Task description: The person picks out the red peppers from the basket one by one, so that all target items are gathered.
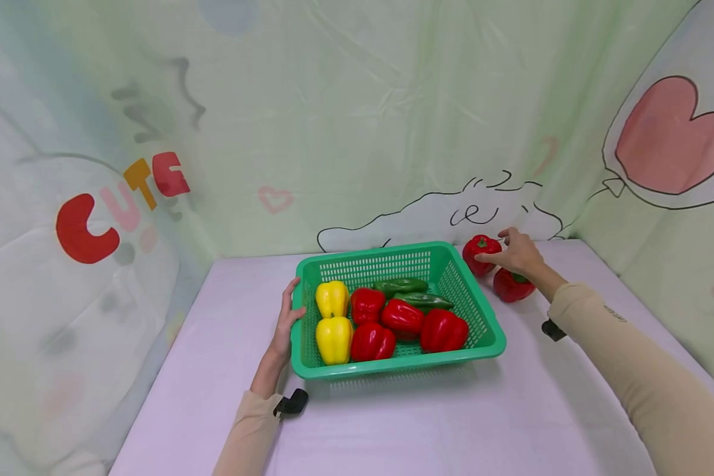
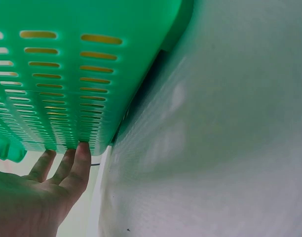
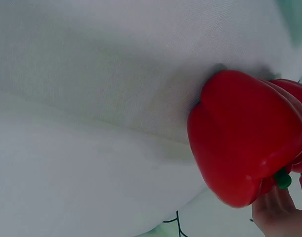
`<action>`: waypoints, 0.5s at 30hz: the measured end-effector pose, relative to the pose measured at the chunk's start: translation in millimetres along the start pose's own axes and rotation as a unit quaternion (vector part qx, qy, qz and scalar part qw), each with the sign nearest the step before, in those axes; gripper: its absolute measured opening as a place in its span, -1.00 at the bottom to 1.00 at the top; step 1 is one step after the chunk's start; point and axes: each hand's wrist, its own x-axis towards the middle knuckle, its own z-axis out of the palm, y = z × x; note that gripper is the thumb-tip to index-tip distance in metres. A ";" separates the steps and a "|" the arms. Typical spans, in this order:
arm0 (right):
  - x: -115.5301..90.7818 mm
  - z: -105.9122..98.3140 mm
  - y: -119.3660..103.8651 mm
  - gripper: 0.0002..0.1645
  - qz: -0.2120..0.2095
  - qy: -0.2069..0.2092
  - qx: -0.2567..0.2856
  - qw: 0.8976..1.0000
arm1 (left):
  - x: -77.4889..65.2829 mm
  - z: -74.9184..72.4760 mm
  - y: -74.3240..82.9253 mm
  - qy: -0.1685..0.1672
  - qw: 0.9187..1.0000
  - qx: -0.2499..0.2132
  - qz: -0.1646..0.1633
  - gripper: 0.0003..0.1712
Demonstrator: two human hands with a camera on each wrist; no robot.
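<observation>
A green plastic basket holds two yellow bell peppers, several red bell peppers and two green cucumber-like vegetables. My left hand holds the basket's left rim, thumb over the edge. In the left wrist view its fingers press against the slotted outer wall. Beyond the right side lie two more red bell peppers, a far one and a nearer one. Over them reaches my right hand, thumb and fingers spread at the far pepper. In the right wrist view the nearer pepper partly hides this hand.
The basket stands on a table with a pale lilac cloth. Printed curtains hang close behind the table and along both sides. A dark wrist camera sits on the left sleeve, another on the right.
</observation>
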 end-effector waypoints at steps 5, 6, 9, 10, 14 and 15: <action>1.5 1.8 1.9 0.07 0.005 -0.020 -0.004 1.000 | 0.9 0.2 0.4 0.001 1.000 -0.002 0.001 -0.24; 1.7 2.1 2.2 0.06 0.005 -0.021 -0.005 1.000 | 1.1 0.2 0.0 0.001 1.000 -0.002 -0.001 -0.24; 1.7 2.6 2.7 0.04 0.006 -0.022 -0.008 1.000 | 1.3 0.5 -1.0 0.003 1.000 0.001 -0.003 -0.24; 1.4 2.5 2.5 0.04 0.006 -0.023 -0.007 1.000 | 1.4 0.6 -1.2 0.004 1.000 0.003 -0.004 -0.24; 0.6 0.6 1.6 0.04 0.005 -0.027 -0.001 1.000 | 1.1 0.5 -0.1 0.006 1.000 0.004 -0.005 -0.24; 0.1 -0.2 0.7 0.04 0.003 -0.028 0.000 1.000 | 1.0 0.3 0.3 0.007 1.000 0.002 -0.003 -0.24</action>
